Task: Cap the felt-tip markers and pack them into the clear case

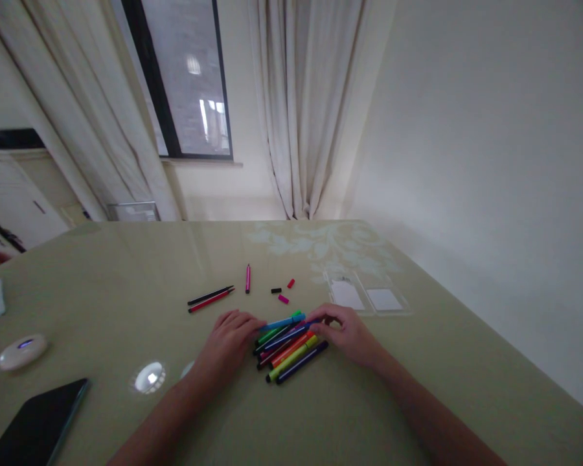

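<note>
A pile of several colored markers lies on the table between my hands. The fingers of my left hand are closed on the left end of a light blue marker at the top of the pile. At the pile's right side, my right hand pinches the end of a dark blue marker. Under and beside these lie a green marker, an orange marker, a yellow-green marker and a navy marker nearest me.
Beyond the pile lie uncapped black, red and pink markers. Black, red and pink caps are loose nearby. A clear plastic case sits right; a dark tablet and white oval device left.
</note>
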Available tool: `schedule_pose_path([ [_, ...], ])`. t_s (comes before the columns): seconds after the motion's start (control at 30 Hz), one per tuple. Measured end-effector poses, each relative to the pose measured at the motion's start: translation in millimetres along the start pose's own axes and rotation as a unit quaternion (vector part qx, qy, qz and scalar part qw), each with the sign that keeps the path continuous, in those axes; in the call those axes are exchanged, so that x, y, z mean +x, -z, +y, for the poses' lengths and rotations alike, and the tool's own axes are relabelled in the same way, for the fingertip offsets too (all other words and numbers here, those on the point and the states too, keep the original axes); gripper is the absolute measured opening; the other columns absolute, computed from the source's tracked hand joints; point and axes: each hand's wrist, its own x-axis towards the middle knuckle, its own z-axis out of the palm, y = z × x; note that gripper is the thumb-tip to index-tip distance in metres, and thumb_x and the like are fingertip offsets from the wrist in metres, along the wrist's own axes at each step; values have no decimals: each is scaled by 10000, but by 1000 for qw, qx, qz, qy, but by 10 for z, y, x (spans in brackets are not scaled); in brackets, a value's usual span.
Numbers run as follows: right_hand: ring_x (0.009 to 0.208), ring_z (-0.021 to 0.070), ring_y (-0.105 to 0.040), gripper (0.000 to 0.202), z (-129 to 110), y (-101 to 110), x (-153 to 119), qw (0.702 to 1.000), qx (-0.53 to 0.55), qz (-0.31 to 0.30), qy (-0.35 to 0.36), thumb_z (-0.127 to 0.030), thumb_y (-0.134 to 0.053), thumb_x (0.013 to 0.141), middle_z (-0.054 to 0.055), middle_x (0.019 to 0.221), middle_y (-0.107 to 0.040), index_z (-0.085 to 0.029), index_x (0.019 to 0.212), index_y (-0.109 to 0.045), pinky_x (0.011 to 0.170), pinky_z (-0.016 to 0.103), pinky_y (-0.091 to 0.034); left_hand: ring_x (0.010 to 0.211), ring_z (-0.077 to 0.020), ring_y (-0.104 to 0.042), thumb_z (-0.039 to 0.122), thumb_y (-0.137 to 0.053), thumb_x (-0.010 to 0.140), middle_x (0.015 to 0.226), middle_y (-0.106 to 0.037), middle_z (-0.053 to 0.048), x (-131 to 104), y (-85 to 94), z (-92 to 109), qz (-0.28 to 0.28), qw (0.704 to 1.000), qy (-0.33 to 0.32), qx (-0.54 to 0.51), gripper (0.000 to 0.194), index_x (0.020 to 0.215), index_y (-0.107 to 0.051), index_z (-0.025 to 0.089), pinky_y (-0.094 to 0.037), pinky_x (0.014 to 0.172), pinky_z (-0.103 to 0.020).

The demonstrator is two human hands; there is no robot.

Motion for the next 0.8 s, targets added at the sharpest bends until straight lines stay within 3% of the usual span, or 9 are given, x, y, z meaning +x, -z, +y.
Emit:
schedule_pose_path([
  [0.17,896,218,-713,144,19,-40,-24,998,-45,-27,34,-337,-719,955,52,939,-782,-239,1001,-813,828,336,-526,986,-243,-673,260,-463,1036,1015,-756,-69,15,45,98,-19,999,-9,-46,330,1108,-784,272,-471,946,-397],
  [0.27,913,216,-708,164,23,-68,-8,998,-46,-15,45,-351,-702,971,56,951,-769,-225,993,-804,859,342,-524,1004,-250,-669,270,-450,1037,1055,-750,-75,18,33,43,-4,999,11,-47,340,1118,-780,261,-480,940,-394],
  [0.4,913,208,-695,180,21,-140,184,995,-78,25,64,-332,-666,994,58,947,-755,-198,999,-786,863,330,-516,1097,-282,-645,283,-425,1033,1154,-724,-105,8,114,-200,95,990,105,23,365,1174,-754,214,-486,986,-415],
  [0.5,965,199,-680,183,-7,-244,480,986,-154,7,65,-265,-617,1021,66,1016,-755,-189,1046,-782,896,318,-500,1115,-309,-621,272,-388,1039,1213,-703,-124,-29,259,-413,138,961,198,138,406,1264,-718,199,-483,980,-439],
  [0.63,1072,201,-656,221,-50,-436,894,945,-323,-55,24,-240,-585,1036,95,1106,-741,-171,1107,-782,959,303,-476,1221,-364,-569,323,-348,1063,1392,-648,-133,-90,411,-619,130,922,299,208,448,1354,-667,205,-478,961,-500],
  [0.8,1066,255,-654,147,-42,-613,1138,921,-380,-79,14,-247,-676,968,117,1052,-747,-178,969,-806,924,331,-479,1196,-388,-599,384,-309,1071,1368,-670,-140,-115,442,-759,110,918,345,159,484,1231,-727,200,-498,907,-538],
])
